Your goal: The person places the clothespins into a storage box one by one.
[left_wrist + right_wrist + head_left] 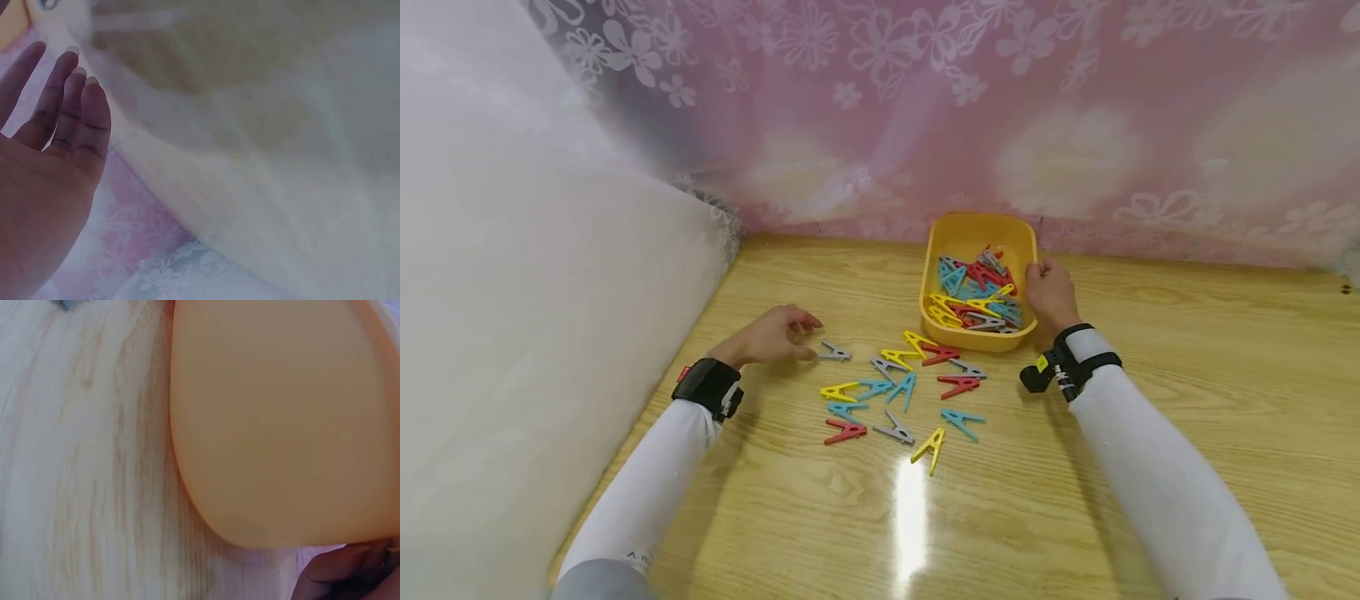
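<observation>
My left hand (767,336) is released, its fingers loosely spread just above the desk (775,508) and holding nothing. The grey peg (838,353) lies on the desk just beyond my left fingertips; I cannot tell whether the thumb touches it. In the left wrist view the palm shows bare and the fingers are nearly straight.

My right hand (1051,293) is grasping the tub (958,337) by its right side, fingers curled at the rim. The tub is yellow and stands at the back of the desk, near the pink curtain (880,108). Inside it lies a heap of red, blue, yellow and grey pegs.

More pegs are scattered on the desk in front of the tub, between my forearms. Closest to the tub are a yellow peg (917,342) and a red peg (941,355); nearest to me is another yellow one, well apart from the tub. A pale sheet (550,275) hangs on the left. I wear white sleeves (1165,467) and black wristbands (706,383).
</observation>
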A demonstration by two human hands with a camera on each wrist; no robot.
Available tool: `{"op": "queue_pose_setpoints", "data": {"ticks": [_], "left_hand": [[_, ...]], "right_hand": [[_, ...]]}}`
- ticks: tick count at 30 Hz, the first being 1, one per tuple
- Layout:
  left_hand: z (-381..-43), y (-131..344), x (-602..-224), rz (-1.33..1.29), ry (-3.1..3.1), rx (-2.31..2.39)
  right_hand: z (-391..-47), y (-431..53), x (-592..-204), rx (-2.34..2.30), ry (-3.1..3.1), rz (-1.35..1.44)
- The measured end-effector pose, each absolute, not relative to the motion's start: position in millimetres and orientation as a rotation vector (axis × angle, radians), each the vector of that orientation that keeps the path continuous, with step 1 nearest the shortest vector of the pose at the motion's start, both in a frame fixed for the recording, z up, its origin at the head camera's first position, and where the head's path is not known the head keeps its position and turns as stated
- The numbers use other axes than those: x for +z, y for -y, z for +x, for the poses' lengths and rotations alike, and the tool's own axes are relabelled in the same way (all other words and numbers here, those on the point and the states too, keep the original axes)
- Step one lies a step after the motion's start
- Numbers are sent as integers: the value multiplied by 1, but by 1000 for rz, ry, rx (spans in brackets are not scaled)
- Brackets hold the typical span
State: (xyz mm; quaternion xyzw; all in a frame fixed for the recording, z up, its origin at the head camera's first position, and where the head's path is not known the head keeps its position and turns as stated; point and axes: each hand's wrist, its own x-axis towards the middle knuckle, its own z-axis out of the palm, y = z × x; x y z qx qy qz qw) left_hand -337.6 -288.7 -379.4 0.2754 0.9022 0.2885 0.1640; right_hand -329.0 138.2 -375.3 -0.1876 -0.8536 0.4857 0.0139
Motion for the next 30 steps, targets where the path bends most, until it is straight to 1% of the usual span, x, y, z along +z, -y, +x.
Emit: {"op": "queue_pose_setpoints", "data": {"ticks": [9,15,19,23,26,30], "left_hand": [[-329,276,-384,910,-2664,605],[-328,272,-386,908,-2691,601],[-331,273,-386,881,-2743,685],[-339,269,-377,826,-2779,883],[-347,256,-367,838,-2786,991],[-357,226,-352,878,-2802,1031]], "right_hand": [[-326,-146,-374,1529,2637,-603],[-324,-146,-376,1542,2632,-618],[-324,-145,-376,1498,2638,-597],[-325,-143,-375,1468,2650,-569],[-326,-141,-374,1475,2646,-552],[-327,-137,-374,1490,2627,-532]]}}
